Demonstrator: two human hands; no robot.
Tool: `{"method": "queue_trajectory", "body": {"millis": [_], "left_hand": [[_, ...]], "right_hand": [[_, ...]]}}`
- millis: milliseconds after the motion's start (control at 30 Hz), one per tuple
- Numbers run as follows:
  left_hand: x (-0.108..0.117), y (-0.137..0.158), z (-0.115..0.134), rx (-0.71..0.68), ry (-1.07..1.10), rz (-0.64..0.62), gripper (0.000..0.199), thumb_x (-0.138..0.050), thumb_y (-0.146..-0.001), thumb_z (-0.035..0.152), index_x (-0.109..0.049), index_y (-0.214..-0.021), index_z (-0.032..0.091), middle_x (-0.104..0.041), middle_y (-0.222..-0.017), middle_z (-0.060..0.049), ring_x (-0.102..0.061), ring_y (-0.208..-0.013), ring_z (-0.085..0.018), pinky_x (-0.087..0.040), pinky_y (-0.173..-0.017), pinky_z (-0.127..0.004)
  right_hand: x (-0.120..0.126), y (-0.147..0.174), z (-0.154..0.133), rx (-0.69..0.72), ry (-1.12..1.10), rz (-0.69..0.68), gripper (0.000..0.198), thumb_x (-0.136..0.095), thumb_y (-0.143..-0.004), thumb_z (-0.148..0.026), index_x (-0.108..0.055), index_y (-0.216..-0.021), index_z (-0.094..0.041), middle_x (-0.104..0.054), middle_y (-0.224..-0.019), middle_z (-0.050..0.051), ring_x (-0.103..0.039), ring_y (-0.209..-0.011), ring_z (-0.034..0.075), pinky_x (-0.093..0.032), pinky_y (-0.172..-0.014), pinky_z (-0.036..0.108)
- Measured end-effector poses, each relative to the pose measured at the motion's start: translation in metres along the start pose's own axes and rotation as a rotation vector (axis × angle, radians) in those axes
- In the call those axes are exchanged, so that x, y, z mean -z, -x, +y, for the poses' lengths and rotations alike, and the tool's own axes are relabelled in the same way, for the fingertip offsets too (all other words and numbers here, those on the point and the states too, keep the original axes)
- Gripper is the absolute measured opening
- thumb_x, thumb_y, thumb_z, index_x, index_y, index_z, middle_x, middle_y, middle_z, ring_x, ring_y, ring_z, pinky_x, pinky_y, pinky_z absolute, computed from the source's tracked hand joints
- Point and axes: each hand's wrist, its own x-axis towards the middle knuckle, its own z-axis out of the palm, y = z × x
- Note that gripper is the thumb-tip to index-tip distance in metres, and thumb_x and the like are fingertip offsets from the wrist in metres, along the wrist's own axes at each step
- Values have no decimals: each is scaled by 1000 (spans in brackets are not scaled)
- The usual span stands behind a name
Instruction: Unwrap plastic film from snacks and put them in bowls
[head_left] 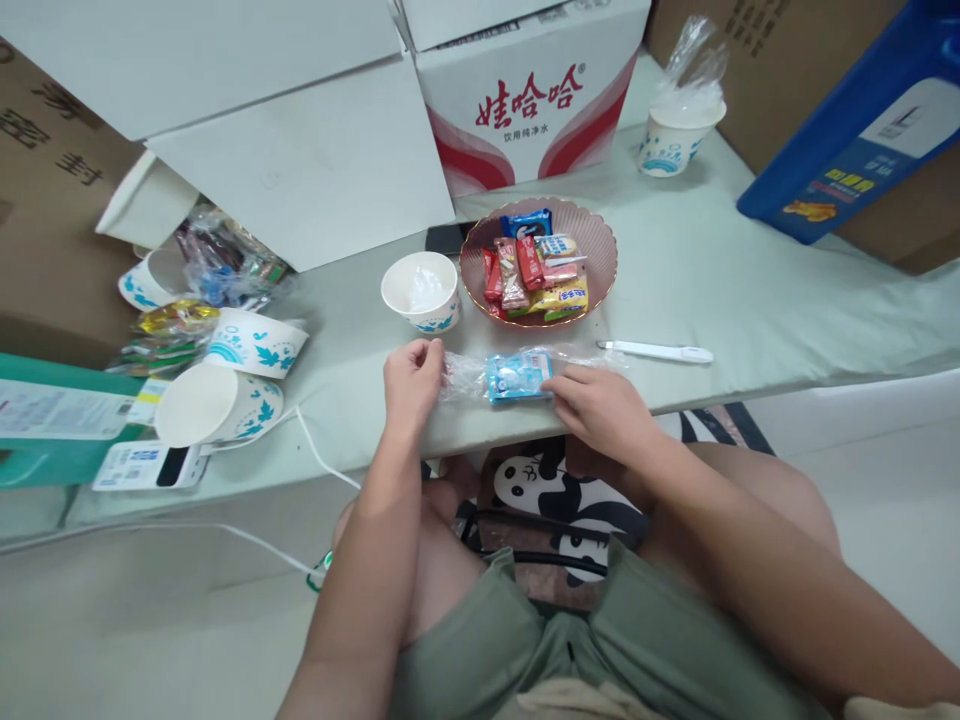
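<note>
A small light-blue snack packet [519, 377] lies on a strip of clear plastic wrap [466, 374] near the table's front edge. The wrap's left end is pinched in my left hand [414, 380], its fingers closed. At the packet's right edge, my right hand [600, 402] has its fingertips closed on the blue packet. Just beyond sits a pink scalloped bowl [598, 250] of wrapped sweets and snacks [525, 272]. A white paper cup [421, 300] with some clear plastic inside stands left of the bowl. To the right lies a white-handled pair of tweezers or slim tool [660, 351].
White cartons [315, 170] and a red-and-white box [525, 110] line the back. Several paper cups [225, 405] and snack packs crowd the left, beside a green container [52, 420]. A plastic-filled cup [671, 140] and a blue jug [847, 150] stand right. A white cable [319, 450] hangs over the edge.
</note>
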Motion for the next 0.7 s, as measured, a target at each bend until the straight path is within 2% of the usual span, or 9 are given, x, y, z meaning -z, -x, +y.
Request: {"method": "queue_trajectory", "body": {"millis": [67,167,233,300,333,400,467,600,700], "left_hand": [[3,-1,-2,11,-46,69,38,-51,-89,35,-53,-54,21,-51,-47,2,-50,-48,-13,-39,-54,-25],[8,-1,-1,-52,-70,126,31,-52,-89,41,-60,-68,20,-63,-62,0,-59,-63,-15,-45,-65,-26],[9,2,1,-189,-91,14,25,-59,-85,45,-66,-85,20,-73,-86,-4,-67,-86,-20,-49,-82,-29],[6,6,4,-338,-164,-181,33,-68,-79,46,-68,-99,20,-74,-109,-7,-65,-108,-25,-47,-98,-35],[4,9,5,-390,-218,-270,36,-71,-76,46,-69,-102,21,-73,-114,-9,-63,-113,-28,-45,-101,-38],[-1,12,6,-436,-317,-384,31,-71,-77,43,-70,-100,21,-73,-113,-9,-64,-110,-29,-46,-99,-39],[-6,14,6,-421,-373,-417,18,-65,-81,36,-70,-90,21,-74,-102,-8,-66,-99,-26,-47,-91,-37],[-8,12,8,-304,-300,-298,21,-56,-83,33,-67,-70,20,-71,-76,-4,-64,-74,-20,-45,-73,-31],[-6,11,11,-188,-179,-193,25,-56,-81,37,-65,-67,20,-66,-65,-1,-58,-63,-17,-43,-65,-28]], "right_hand": [[2,3,0,58,5,55,21,-51,-90,-19,-72,-91,-21,-71,-93,9,-61,-94,27,-42,-80,40],[4,6,-2,140,-33,152,14,-58,-86,-20,-71,-84,-22,-71,-117,9,-54,-119,32,-39,-95,46],[5,7,-3,190,-72,147,15,-58,-87,-24,-72,-81,-21,-69,-127,8,-53,-124,32,-38,-100,47],[7,5,-6,199,-85,82,25,-52,-94,-28,-72,-81,-20,-73,-119,9,-60,-113,29,-40,-97,44],[8,4,-7,181,-79,40,29,-48,-97,-29,-72,-82,-20,-75,-109,10,-63,-103,26,-42,-91,42],[8,1,-10,104,-52,-30,33,-41,-100,-28,-71,-90,-19,-75,-94,9,-65,-86,23,-41,-76,36],[7,-4,-11,6,-26,-62,29,-41,-100,-26,-70,-100,-20,-75,-93,8,-64,-79,21,-35,-65,31],[4,-14,-10,-98,-39,-44,28,-44,-97,-20,-69,-108,-23,-75,-105,8,-67,-82,20,-33,-61,29],[6,-18,-9,-130,-53,-42,28,-46,-96,-23,-68,-113,-23,-77,-100,8,-68,-80,22,-33,-61,30]]}}
